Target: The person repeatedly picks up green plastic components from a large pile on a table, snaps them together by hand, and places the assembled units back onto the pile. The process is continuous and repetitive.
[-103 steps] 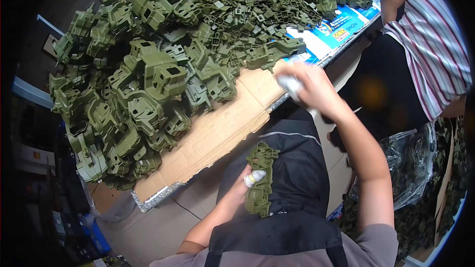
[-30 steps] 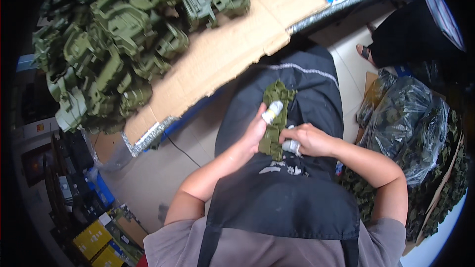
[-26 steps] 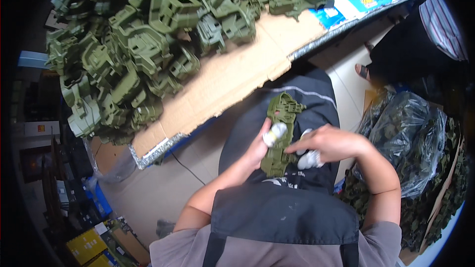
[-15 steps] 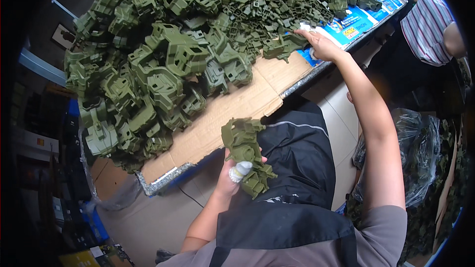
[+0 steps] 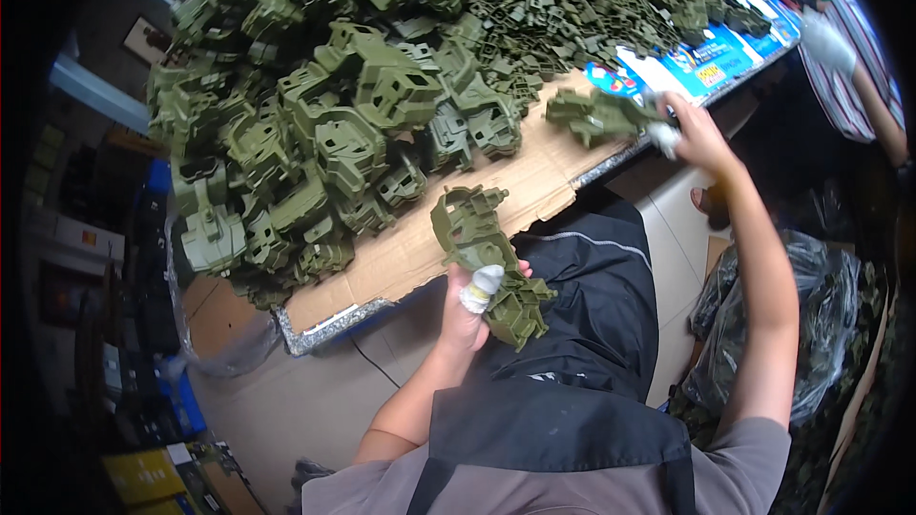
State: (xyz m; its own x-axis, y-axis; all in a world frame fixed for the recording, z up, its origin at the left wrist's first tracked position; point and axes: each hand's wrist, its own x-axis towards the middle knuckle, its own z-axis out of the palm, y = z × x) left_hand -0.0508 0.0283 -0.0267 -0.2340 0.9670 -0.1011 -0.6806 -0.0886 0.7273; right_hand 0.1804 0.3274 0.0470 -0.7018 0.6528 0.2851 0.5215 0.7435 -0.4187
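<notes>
In my left hand [image 5: 463,315], at the table's near edge, is an olive-green moulded plastic part [image 5: 472,234] with openings and small pegs. A white wrap covers that thumb, which presses on the part. Further right, my right hand [image 5: 704,141] grips the end of another green plastic part [image 5: 596,116], held over the table edge and smeared by motion. White wrapping shows on its fingers too. Both parts are apart from each other. A heap of large green plastic shells [image 5: 324,124] lies on the table to the left of my hands.
Smaller green pieces [image 5: 572,10] are piled at the far side. Brown cardboard [image 5: 410,248] covers the near table strip, with blue printed sheets [image 5: 711,62] farther right. A clear plastic bag [image 5: 811,324] stands at right. Another person in a striped top [image 5: 863,67] is beyond it.
My right hand, which was on the green part lying at the table edge, now has it lifted and drawn rightward. My left hand still holds its part. The view has shifted slightly.
</notes>
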